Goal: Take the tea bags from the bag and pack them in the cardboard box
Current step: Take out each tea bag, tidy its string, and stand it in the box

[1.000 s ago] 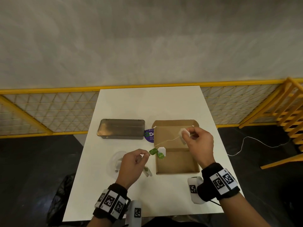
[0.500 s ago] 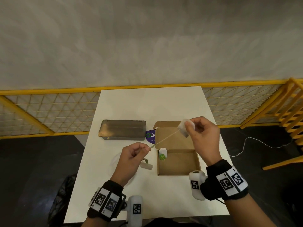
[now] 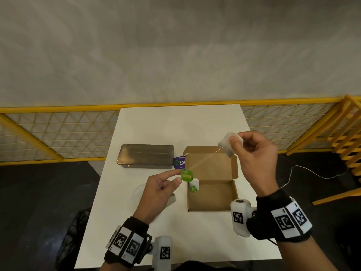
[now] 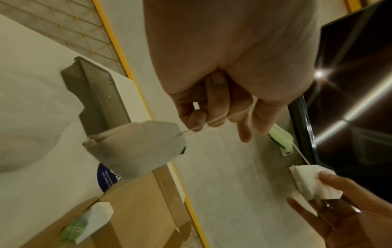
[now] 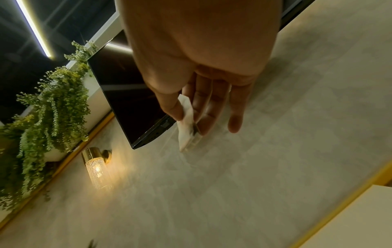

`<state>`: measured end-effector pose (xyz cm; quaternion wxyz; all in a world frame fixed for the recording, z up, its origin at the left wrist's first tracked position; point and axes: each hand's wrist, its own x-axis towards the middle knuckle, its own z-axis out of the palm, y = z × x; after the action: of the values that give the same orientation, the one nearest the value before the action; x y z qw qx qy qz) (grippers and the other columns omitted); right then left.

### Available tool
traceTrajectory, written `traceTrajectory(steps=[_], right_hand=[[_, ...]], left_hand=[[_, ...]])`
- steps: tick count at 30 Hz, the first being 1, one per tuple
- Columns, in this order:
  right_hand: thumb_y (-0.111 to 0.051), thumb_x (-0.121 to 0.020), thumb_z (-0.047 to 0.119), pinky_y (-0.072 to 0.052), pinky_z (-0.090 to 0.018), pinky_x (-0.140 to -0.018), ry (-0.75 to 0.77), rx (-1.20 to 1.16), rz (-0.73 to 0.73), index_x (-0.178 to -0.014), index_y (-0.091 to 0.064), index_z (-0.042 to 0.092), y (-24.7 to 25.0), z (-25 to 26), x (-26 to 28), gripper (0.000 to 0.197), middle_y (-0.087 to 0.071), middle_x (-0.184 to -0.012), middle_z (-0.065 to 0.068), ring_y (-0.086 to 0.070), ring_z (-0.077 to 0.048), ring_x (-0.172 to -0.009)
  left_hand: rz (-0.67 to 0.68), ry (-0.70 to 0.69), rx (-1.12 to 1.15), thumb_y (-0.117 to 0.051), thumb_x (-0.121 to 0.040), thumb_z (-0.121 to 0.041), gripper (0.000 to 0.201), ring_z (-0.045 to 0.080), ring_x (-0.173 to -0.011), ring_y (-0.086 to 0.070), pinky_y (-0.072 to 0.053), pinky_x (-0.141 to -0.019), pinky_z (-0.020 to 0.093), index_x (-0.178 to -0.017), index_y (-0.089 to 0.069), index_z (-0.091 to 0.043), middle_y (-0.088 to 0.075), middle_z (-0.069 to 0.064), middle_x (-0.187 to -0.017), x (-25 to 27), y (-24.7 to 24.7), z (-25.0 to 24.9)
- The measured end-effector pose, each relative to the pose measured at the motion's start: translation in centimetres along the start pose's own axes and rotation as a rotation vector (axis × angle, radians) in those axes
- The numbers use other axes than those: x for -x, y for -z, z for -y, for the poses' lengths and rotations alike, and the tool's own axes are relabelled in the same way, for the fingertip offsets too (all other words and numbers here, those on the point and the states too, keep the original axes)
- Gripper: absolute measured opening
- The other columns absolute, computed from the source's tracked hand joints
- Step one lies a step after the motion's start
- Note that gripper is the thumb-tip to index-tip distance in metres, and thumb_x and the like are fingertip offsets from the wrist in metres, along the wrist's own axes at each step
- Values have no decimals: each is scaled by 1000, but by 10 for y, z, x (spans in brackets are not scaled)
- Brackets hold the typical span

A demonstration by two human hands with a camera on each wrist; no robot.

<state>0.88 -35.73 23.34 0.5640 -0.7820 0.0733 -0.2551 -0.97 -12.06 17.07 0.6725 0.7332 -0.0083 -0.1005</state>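
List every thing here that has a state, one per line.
cardboard box, open.
metal tin, shut.
raised tea bag, pinched by right hand.
string, taut.
green tag, pinched by left hand.
second tea bag, dangling from left hand.
boxed tea bag, lying in the box.

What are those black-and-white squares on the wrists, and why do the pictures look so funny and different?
These are a person's two hands, not a machine. The patterned bands hold little cameras. One picture comes from a camera on the head, looking down at the white table. The other two come from the wrists, looking along the fingers, so they seem tilted. On the table lie a metal tin and an open cardboard box with a spare tea bag inside. The right hand pinches a white tea bag, the left hand pinches its green tag, and the string runs straight between them. The left wrist picture also shows a grey tea bag dangling by a string from the left hand's fingers.
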Motion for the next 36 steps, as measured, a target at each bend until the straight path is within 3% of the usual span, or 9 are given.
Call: traceTrajectory(steps=[3, 8, 13, 17, 20, 25, 29, 32, 36], right_hand=[[-70, -87, 19, -59, -31, -70, 17, 35, 35, -97, -68, 16, -2, 0, 1, 11, -72, -89, 0, -69, -18, -82], [-63, -92, 18, -49, -32, -57, 138, 277, 120, -101, -55, 24, 1, 0, -1, 14, -65, -90, 6, -58, -12, -66], [-54, -91, 14, -46, -30, -64, 263, 627, 452, -87, -65, 33, -1, 0, 6, 22, -65, -90, 13, -58, -8, -78], [-53, -94, 18, -31, -8, -67, 144, 594, 683, -92, -70, 34, -12, -9, 21, 24, -61, -89, 24, -51, 7, -81], [-54, -90, 29, -42, -20, -76, 61, 509, 791, -97, -70, 33, -21, -22, 34, 18, -55, -89, 26, -49, 5, -90], [-62, -80, 42, -40, -37, -104, 59, 614, 883, -114, -65, 37, -25, -27, 47, 34, -49, -122, 17, -41, -10, -122], [-69, -78, 32, -27, -42, -115, 44, 82, 923, -134, -52, 32, -33, -14, 59, 58, -37, -150, 13, -27, -10, -143], [-66, -88, 0, -43, -41, -104, -112, -400, 1003, -122, -57, 13, -37, -3, 62, 38, -64, -119, 9, -57, -18, -120], [-64, -90, 2, -54, -42, -83, -178, -417, 870, -106, -64, 3, -43, -2, 61, 16, -70, -88, -11, -66, -30, -82]], left_hand=[[24, -30, 46, -56, -91, -37, 26, 16, -58, -31, -33, -55, 22, -91, -76, -19, -35, -2, -56, 2, -2, -6], [30, -56, 61, -55, -93, -40, 29, 21, -58, -30, -32, -53, 22, -89, -77, -21, -33, 9, -58, 7, -2, -18], [135, -217, -47, -53, -91, -44, 31, 17, -54, -43, -38, -57, 22, -82, -77, -26, -66, 6, -69, 10, 5, -37], [227, -246, 52, -50, -90, -33, 33, 24, -51, -40, -34, -57, 24, -68, -71, -21, -57, -11, -58, 14, 7, -51], [265, -194, 135, -52, -84, -39, 35, 35, -52, -29, -23, -52, 29, -59, -67, -19, -43, 11, -53, 15, 9, -54], [347, -113, 253, -54, -82, -34, 35, 32, -52, -24, -17, -54, 47, -54, -59, -13, -45, 3, -50, 14, 10, -51], [358, -79, 247, -56, -83, -35, 36, 34, -46, -27, -23, -50, 44, -56, -61, -11, -34, 24, -47, 11, 4, -50], [366, -49, 244, -56, -83, -35, 35, 38, -39, -19, -25, -45, 30, -60, -64, -9, -23, 27, -45, 9, 2, -52], [369, -49, 239, -57, -83, -36, 37, 32, -37, -17, -16, -44, 34, -60, -63, -8, -29, 27, -46, 9, 5, -53]])
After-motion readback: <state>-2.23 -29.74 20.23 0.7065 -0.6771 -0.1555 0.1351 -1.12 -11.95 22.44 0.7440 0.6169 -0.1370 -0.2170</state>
